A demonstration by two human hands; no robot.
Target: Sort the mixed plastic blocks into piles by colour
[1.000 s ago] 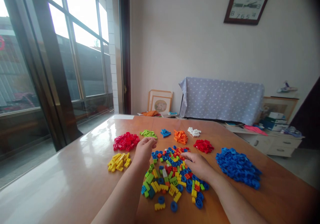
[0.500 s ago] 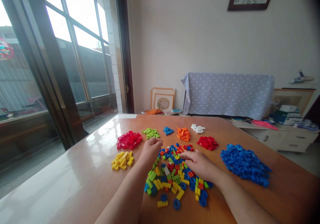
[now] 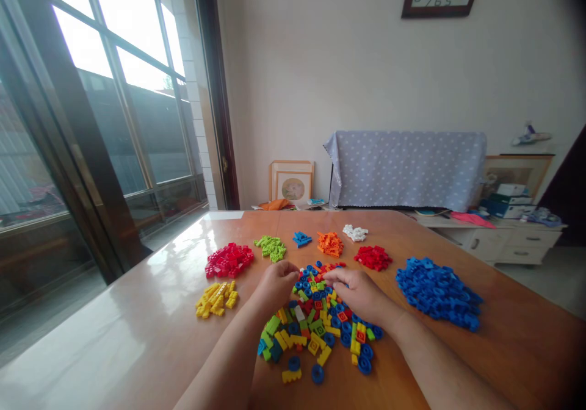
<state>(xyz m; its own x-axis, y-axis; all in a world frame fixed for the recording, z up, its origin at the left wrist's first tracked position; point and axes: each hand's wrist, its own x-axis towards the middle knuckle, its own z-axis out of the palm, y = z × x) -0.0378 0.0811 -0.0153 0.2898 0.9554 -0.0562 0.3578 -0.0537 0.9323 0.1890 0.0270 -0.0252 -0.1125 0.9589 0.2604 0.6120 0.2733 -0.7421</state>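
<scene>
A mixed pile of small coloured bricks [image 3: 315,330] lies on the wooden table [image 3: 503,349] in front of me. My left hand [image 3: 277,280] rests at the pile's far left edge, fingers curled down onto the bricks. My right hand [image 3: 359,294] lies on top of the pile, fingers bent and pressed toward the left hand. What either hand pinches is hidden under the fingers. Sorted heaps ring the pile: red [image 3: 229,259], yellow [image 3: 216,298], green [image 3: 271,248], and a large blue heap [image 3: 437,291].
Farther back lie a small blue heap [image 3: 301,238], an orange heap [image 3: 331,243], a white heap [image 3: 355,233] and a second red heap [image 3: 372,257]. Tall windows stand at the left. A dotted cloth covers furniture [image 3: 405,169] beyond the table, beside a low white cabinet [image 3: 503,242].
Both hands have drawn closer together at the far side of the mixed pile; the left moved right from near the green heap. The camera view shifted slightly.
</scene>
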